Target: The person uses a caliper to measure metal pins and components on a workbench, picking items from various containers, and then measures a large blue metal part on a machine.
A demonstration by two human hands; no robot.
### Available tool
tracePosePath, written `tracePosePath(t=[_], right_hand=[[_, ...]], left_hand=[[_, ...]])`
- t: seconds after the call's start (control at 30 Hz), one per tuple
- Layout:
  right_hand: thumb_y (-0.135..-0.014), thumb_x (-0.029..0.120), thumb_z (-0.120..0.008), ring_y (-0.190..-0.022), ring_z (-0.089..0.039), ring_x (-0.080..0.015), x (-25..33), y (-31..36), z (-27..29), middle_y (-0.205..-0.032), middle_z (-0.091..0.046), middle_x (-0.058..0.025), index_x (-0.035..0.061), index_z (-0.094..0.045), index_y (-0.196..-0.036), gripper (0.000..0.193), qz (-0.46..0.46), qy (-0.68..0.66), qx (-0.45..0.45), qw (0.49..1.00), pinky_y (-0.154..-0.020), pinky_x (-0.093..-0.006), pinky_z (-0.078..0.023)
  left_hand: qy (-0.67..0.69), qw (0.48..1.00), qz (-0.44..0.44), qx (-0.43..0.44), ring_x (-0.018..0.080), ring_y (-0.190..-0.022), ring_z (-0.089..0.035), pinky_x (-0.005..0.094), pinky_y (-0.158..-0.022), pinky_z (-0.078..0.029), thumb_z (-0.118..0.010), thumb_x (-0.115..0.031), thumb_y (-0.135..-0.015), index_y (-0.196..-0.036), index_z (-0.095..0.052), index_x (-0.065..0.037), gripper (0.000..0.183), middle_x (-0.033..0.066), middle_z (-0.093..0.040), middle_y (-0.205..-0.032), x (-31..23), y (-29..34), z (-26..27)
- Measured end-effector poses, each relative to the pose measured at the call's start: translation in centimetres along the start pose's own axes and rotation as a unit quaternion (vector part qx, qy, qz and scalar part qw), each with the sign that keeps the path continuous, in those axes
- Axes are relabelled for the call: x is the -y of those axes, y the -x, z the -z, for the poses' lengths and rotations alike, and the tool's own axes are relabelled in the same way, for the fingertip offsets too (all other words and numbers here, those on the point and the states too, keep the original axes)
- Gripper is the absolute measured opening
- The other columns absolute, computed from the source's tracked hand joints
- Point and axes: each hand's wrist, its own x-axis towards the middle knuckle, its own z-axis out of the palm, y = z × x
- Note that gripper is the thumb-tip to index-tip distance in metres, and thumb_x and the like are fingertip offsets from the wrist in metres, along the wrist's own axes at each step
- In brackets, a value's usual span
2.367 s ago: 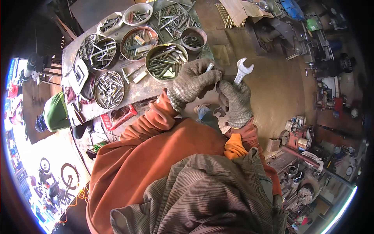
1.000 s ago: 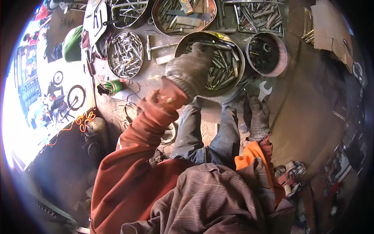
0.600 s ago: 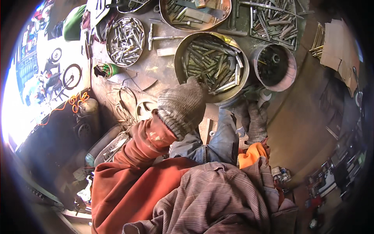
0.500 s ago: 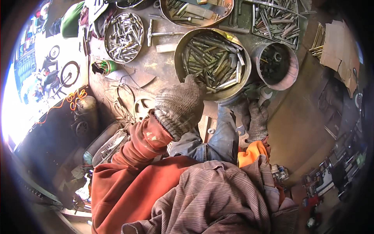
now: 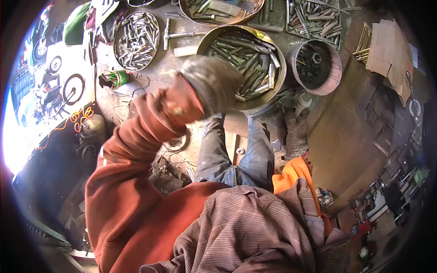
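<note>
My left hand [image 5: 212, 85], in a grey-brown knitted glove, is raised over the near left rim of a round metal basin [image 5: 282, 75]. Motion smears it, and its fingers are hidden from above. Inside the basin lies a heap of metal rods and drill-bit-like pieces [image 5: 255, 68]. Lower right of the basin, my right hand [image 5: 296, 129] wears a dark knitted glove and is closed around an open-end wrench [image 5: 303, 101]. One jaw of the wrench shows above the glove; a metal end also shows at the hand's lower left.
A pinkish bucket [image 5: 334, 75] with dark parts stands right of the basin. A round tray [image 5: 155, 34] of metal bits, a T-shaped hammer [image 5: 166, 34] and a square tray [image 5: 314, 20] of rods lie beyond. Cardboard [image 5: 390, 59] rests at far right.
My left hand has risen and shifted up over the basin's left rim, its forearm more raised. My right hand stays around the wrench. The whole view has shifted slightly.
</note>
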Motion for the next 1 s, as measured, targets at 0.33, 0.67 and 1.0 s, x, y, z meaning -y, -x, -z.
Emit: tracePosePath(t=[0.33,0.67,1.0], right_hand=[[-0.097,0.023,-0.069,-0.048,-0.045,-0.0029,3.8,2.4,-3.0,-0.076,-0.061,0.0050,0.0109,-0.062,-0.112,0.020,-0.019,-0.095,-0.010,0.995,-0.040,-0.0208,-0.032],[-0.099,0.021,-0.067,-0.058,-0.054,-0.0034,2.1,1.9,-1.5,-0.086,-0.066,0.0043,0.0101,-0.065,-0.112,0.017,-0.028,-0.100,-0.001,0.995,-0.046,-0.0194,-0.038],[-0.098,0.020,-0.067,-0.065,-0.060,-0.0041,1.2,1.5,-0.4,-0.092,-0.068,0.0028,0.0063,-0.067,-0.113,0.020,-0.015,-0.070,0.049,0.996,-0.052,-0.0196,-0.045]], left_hand=[[-0.079,0.943,-0.090,-0.309,0.0360,-0.086,-0.071,0.0452,-0.072,-0.057,-0.087,-0.030,-0.076,-0.124,-0.059,-0.003,0.062,0.0174,-0.071,-0.092,3.7,1.3,0.3],[-0.196,0.976,-0.080,-0.049,0.0332,-0.084,-0.073,0.0424,-0.075,-0.059,-0.067,-0.017,-0.084,-0.104,-0.074,-0.009,0.023,0.0133,-0.073,-0.089,2.9,-1.9,0.6],[-0.179,0.955,-0.185,-0.148,0.0318,-0.078,-0.074,0.0408,-0.066,-0.059,-0.067,-0.013,-0.082,-0.092,-0.077,-0.010,0.015,0.0096,-0.074,-0.080,2.5,-4.7,-3.3]])
